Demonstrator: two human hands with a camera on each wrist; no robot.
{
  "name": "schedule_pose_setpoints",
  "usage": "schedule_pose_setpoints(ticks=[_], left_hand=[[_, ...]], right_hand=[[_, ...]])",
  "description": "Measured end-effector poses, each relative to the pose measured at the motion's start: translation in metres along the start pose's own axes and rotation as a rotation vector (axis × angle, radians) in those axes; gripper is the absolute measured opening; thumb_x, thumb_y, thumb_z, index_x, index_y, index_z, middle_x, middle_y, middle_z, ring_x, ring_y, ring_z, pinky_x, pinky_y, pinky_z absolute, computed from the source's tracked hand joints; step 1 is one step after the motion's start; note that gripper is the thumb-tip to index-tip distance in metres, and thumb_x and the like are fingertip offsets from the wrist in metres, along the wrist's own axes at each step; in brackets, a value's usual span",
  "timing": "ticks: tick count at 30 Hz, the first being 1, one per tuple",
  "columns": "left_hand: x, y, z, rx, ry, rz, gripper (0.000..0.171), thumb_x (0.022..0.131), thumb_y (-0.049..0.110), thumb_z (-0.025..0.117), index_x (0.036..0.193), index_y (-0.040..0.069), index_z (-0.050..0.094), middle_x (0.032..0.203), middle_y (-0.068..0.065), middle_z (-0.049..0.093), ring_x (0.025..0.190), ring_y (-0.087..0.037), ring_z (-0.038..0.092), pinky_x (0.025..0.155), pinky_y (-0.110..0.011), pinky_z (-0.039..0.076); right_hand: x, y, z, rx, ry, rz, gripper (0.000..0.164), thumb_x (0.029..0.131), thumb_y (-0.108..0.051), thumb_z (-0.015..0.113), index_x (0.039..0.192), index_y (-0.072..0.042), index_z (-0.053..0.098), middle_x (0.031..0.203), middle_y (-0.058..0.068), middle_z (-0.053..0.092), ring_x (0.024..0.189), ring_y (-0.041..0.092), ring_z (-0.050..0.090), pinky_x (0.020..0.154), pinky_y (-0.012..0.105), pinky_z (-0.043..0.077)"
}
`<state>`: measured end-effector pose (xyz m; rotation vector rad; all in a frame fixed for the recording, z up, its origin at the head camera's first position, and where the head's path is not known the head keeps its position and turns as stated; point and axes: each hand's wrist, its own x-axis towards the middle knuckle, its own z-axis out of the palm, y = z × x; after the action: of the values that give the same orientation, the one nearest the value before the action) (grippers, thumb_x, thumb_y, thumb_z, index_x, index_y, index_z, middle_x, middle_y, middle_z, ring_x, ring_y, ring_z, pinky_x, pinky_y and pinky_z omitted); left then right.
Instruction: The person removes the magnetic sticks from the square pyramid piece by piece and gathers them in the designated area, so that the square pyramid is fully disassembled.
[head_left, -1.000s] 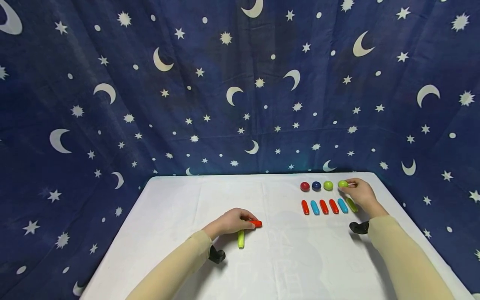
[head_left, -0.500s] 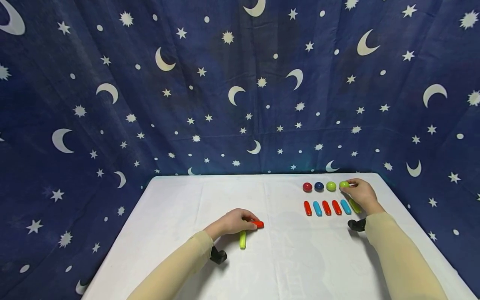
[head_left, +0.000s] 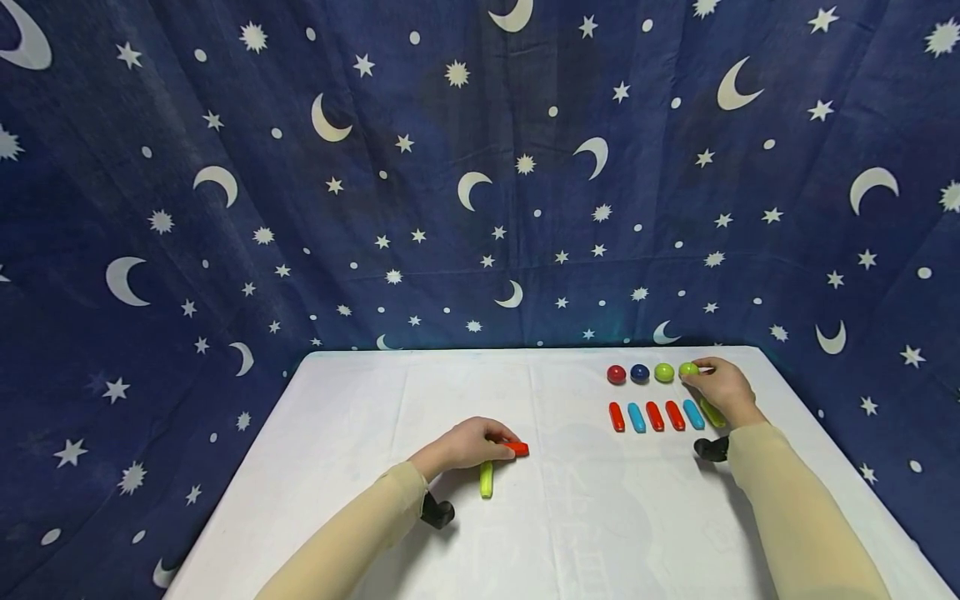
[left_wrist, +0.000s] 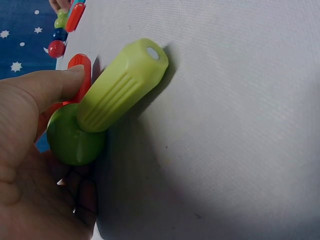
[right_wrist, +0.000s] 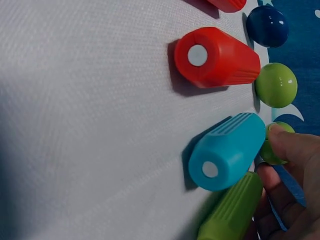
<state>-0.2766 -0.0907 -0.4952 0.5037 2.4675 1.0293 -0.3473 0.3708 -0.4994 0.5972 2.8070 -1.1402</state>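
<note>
My left hand (head_left: 468, 443) is low over the table's middle, pinching a red magnetic stick (head_left: 517, 449) with the thumb on its side. A lime stick (left_wrist: 122, 87) with ridged sides and a pale end dot meets a green ball (left_wrist: 75, 135) beside the palm. The head view hides that ball under the hand. At the far right, my right hand (head_left: 723, 392) pinches a lime ball (right_wrist: 272, 150) between thumb and fingers. Under that hand lies a green stick (right_wrist: 232, 210), beside a blue stick (right_wrist: 227, 152).
Left of the right hand, a red ball (head_left: 616, 374), a dark blue ball (head_left: 639, 373) and a second lime ball (head_left: 663, 372) form a row. Several red and blue sticks (head_left: 655, 416) line up in front. The white table (head_left: 360, 392) ends at a starry blue curtain (head_left: 420, 208).
The head view has shifted slightly, so the table and things appear a little farther right. Both hands keep their holds with hardly any movement.
</note>
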Motion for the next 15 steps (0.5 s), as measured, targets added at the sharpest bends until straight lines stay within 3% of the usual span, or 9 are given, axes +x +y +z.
schedule_pose_setpoints(ticks=[15], left_hand=[[-0.0004,0.0001,0.0003,0.007,0.004,0.017,0.017,0.091,0.03,0.078,0.108,0.029,0.078,0.099,0.013,0.068,0.089,-0.014,0.057,0.083,-0.035,0.045]], right_hand=[[-0.0014,0.0001,0.0006,-0.013,-0.007,0.004,0.062,0.101,-0.025,0.064,0.149,0.005,0.04,0.138,0.034,0.045,0.119,0.049,0.047,0.102,0.065,0.039]])
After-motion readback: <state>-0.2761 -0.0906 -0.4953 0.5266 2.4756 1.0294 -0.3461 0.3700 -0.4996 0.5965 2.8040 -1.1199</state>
